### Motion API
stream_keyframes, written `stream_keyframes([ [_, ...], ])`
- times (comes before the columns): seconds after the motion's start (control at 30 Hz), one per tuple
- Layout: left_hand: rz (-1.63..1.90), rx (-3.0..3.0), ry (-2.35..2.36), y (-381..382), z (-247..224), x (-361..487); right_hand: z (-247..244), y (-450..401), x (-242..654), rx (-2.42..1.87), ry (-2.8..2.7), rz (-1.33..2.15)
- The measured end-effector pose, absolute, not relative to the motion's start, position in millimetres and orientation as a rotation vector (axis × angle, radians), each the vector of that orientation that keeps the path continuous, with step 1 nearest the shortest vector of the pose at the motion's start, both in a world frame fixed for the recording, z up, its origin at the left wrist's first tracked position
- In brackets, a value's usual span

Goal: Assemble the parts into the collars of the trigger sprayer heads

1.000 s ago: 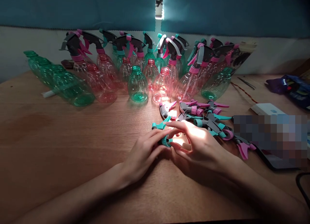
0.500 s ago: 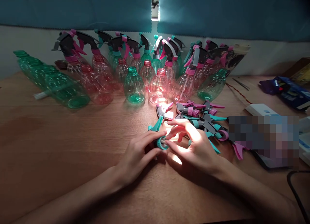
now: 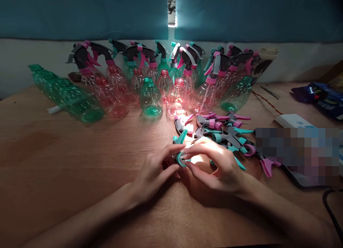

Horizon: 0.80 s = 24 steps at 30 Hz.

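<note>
My left hand [image 3: 158,169] is closed round a teal-and-dark spray head [image 3: 182,138], whose ring faces my right hand. The fingertips of my right hand [image 3: 217,165] press at that ring; a small pale part shows in its opening, too small to make out well. Just beyond my hands lies a pile of loose spray heads [image 3: 232,139] with pink or teal triggers. Behind them stand a green bottle [image 3: 151,99] and a pink bottle [image 3: 177,99], both without spray heads.
Further back are rows of bottles, many with spray heads [image 3: 187,58]. Green bottles [image 3: 80,101] stand at the left beside white tubes [image 3: 55,109]. A white box [image 3: 293,121], a blue packet [image 3: 318,98], tweezers [image 3: 270,92] and a blurred-out object [image 3: 297,157] are at the right.
The view has shifted slightly. My hands and the spray head are a little further right in the picture, and my right fingers have closed in on the ring.
</note>
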State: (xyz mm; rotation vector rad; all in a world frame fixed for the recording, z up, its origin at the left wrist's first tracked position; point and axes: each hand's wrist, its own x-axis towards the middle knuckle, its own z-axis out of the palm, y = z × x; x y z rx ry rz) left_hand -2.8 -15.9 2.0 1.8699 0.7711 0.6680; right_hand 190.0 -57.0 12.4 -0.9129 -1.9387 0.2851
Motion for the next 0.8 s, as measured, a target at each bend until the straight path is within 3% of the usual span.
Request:
stream_keyframes([
  [0.23, 0.733, 1.78, 0.786, -22.4, 12.2, 0.8, 6.1, -62.2, 184.4, -0.984, -1.654, 0.183],
  [0.43, 0.798, 2.112, 0.9, -16.8, 30.3, -12.4, 3.3, -60.2, 186.6, -1.025, -1.571, 0.22],
  [0.8, 0.558, 2.544, 1.326, 25.8, 55.6, -89.1, 1.4, -55.3, 190.8, -1.163, -1.695, 0.173],
])
